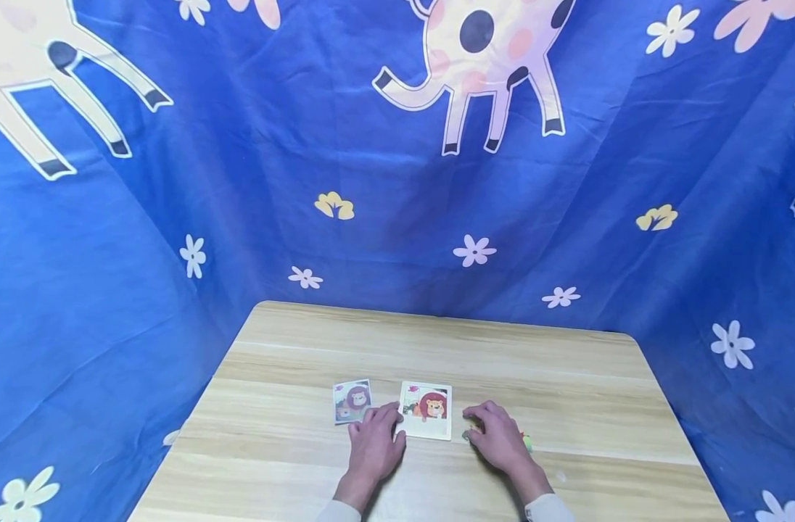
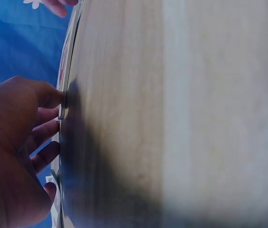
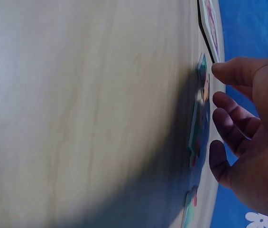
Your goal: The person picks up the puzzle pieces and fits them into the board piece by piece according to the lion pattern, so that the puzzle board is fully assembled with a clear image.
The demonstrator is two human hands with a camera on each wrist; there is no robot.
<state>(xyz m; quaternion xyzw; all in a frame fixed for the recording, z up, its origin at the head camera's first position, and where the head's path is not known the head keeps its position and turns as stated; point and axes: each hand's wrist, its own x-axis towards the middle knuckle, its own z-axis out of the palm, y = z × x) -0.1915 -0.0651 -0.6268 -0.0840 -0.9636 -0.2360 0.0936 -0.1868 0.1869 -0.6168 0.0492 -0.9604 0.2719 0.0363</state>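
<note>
A square picture board [image 1: 426, 431] with a lion on it lies flat on the table. My left hand [image 1: 374, 444] rests at its left edge, index finger and thumb touching the edge near the lower corner. A lion picture card [image 1: 352, 401] lies just left of that hand. Right of the board, my right hand [image 1: 498, 438] hovers with loosely bent fingers over small coloured flat pieces [image 1: 526, 442], partly hidden beneath it. In the right wrist view, a green-blue piece [image 3: 201, 69] lies under the thumb, with a gap between the right hand [image 3: 252, 123] and the pieces.
The wooden table [image 1: 293, 341] has rounded far corners. A blue cloth [image 1: 384, 254] printed with animals and flowers hangs behind it and along both sides.
</note>
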